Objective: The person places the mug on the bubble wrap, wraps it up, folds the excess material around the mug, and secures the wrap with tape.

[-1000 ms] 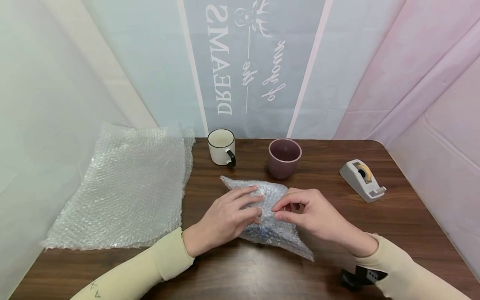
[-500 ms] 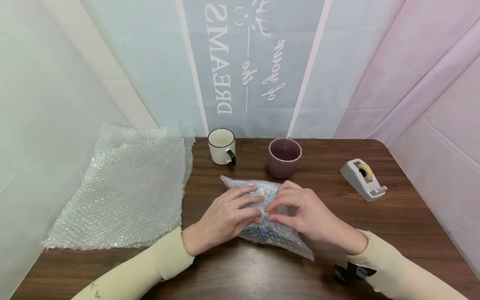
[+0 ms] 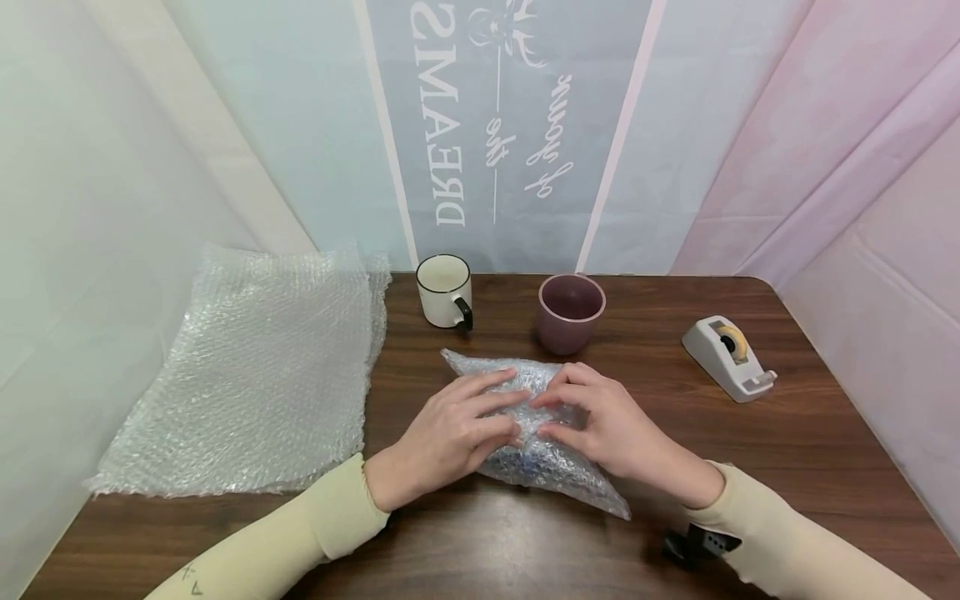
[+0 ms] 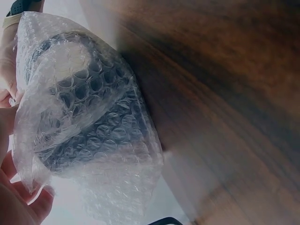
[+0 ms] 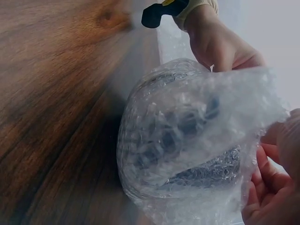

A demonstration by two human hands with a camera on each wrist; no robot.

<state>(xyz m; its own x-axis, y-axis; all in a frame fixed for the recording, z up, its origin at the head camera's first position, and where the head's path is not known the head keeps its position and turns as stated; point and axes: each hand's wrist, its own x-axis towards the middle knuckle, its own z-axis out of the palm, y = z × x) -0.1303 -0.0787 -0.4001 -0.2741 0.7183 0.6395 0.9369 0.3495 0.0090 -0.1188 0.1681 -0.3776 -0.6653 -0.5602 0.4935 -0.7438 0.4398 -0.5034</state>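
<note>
A bundle of bubble wrap [image 3: 558,462] lies on the table between both hands. A dark blue thing with a pale round part shows through its layers [image 4: 101,101]. My left hand [image 3: 457,429] rests on the bundle's left side, fingers spread over the top. From the right, my right hand [image 3: 607,425] touches the top of the wrap, its thumb a little apart from the bent index finger. In the right wrist view, a loose-looking edge of wrap [image 5: 248,89] stands up beside the fingers.
A flat sheet of bubble wrap [image 3: 262,383] covers the table's left side. Behind the bundle stand a white mug [image 3: 442,296] with a black handle and a purple mug [image 3: 566,321]. A tape dispenser [image 3: 727,358] sits at the right. Fabric walls [image 3: 300,125] surround the table's back and sides.
My right hand has shifted left over the bundle, and its thumb and index finger, earlier pinched together, have parted. The left hand has stayed in place.
</note>
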